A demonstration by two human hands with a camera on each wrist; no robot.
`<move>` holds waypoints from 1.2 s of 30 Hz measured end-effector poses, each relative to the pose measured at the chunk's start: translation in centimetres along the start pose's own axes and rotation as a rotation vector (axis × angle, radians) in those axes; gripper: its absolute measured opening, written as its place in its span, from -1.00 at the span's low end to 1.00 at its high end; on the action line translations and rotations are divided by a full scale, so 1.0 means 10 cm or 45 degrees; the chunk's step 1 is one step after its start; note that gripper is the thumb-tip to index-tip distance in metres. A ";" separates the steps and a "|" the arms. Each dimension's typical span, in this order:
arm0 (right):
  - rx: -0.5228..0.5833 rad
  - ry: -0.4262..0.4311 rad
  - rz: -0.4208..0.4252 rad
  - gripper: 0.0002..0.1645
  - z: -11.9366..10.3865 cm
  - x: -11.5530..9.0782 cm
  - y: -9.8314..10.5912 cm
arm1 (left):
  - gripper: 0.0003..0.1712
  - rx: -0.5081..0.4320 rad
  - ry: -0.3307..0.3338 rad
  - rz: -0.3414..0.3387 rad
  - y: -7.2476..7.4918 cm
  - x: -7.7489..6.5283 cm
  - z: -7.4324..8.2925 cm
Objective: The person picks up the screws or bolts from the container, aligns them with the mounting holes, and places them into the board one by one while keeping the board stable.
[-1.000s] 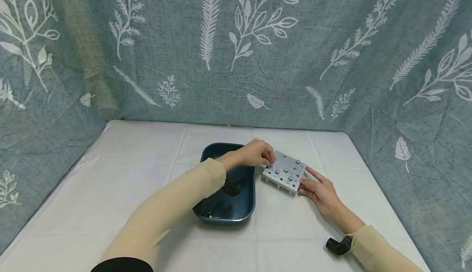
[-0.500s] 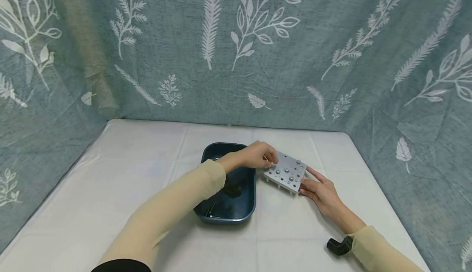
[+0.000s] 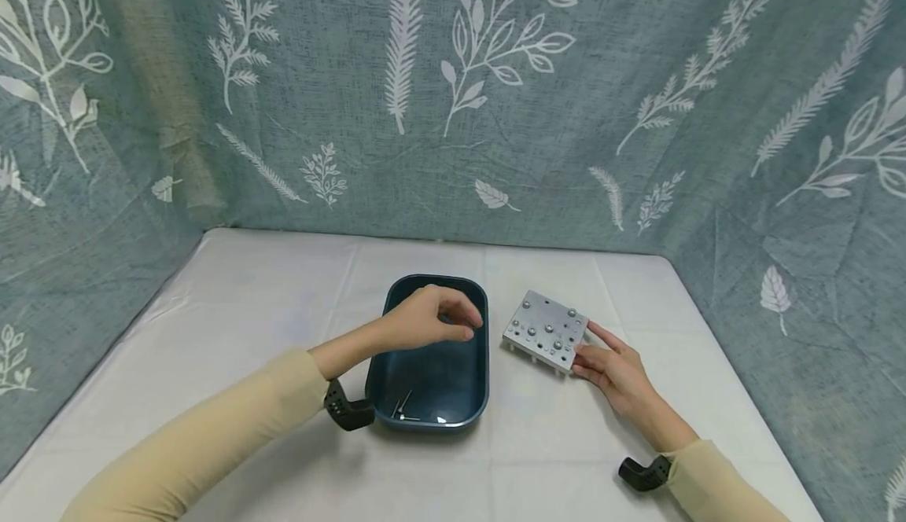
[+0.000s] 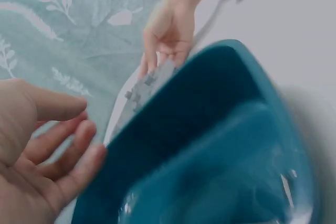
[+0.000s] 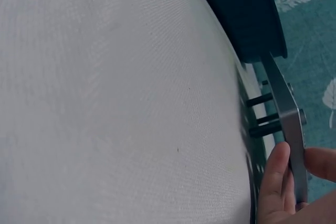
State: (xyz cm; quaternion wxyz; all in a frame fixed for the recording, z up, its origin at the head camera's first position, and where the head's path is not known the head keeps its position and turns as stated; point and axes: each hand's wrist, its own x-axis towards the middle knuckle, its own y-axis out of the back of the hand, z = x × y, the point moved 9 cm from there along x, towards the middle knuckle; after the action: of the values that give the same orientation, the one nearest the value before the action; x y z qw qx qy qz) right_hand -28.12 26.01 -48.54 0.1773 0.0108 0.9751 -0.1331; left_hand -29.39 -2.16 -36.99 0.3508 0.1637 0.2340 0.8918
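My right hand (image 3: 616,373) pinches the right edge of a grey metal plate (image 3: 557,319), thumb on top and fingers below. Several bolts stand in the plate's holes; in the right wrist view their shanks (image 5: 265,128) stick out beneath the plate (image 5: 287,109). Over the dark blue tray (image 3: 487,380) hovers my left hand (image 3: 428,319), its fingers loosely bent. In the left wrist view a gap shows between the left thumb and fingers, and nothing is seen in them. A few loose bolts (image 3: 403,409) lie at the tray's near left end.
A white cloth (image 3: 269,286) covers the table. Teal curtains (image 3: 425,176) with a leaf print hang behind and at both sides. Black wrist devices (image 3: 348,408) are worn on both arms. The plate lies just right of the tray.
The left hand has drawn back leftward from the plate to above the tray. Bolts at the plate's left side, hidden before, now show. The right hand stays on the plate's edge.
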 end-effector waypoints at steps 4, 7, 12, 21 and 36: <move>0.009 -0.004 0.000 -0.11 0.00 0.00 0.00 | -0.76 -0.109 0.148 -0.161 -0.04 -0.28 -0.17; 0.006 -0.012 0.005 -0.11 0.01 0.00 0.01 | -0.73 -0.200 0.273 -0.286 -0.10 -0.44 -0.28; 0.001 -0.007 0.007 -0.11 0.01 -0.01 0.03 | -0.70 -0.189 0.358 -0.361 -0.20 -0.55 -0.34; 0.010 0.003 -0.014 -0.10 0.03 0.01 0.01 | -0.67 -0.116 0.425 -0.428 -0.41 -0.61 -0.37; -0.004 0.016 -0.019 -0.10 0.04 0.01 0.00 | -0.71 0.252 0.350 -0.446 -0.49 -0.64 -0.30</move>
State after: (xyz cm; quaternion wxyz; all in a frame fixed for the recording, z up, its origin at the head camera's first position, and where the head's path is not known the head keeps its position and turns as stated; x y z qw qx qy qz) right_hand -28.04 25.90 -48.94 0.1702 0.0039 0.9764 -0.1329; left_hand -23.62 -4.39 -42.96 0.4473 0.0314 0.3907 0.8039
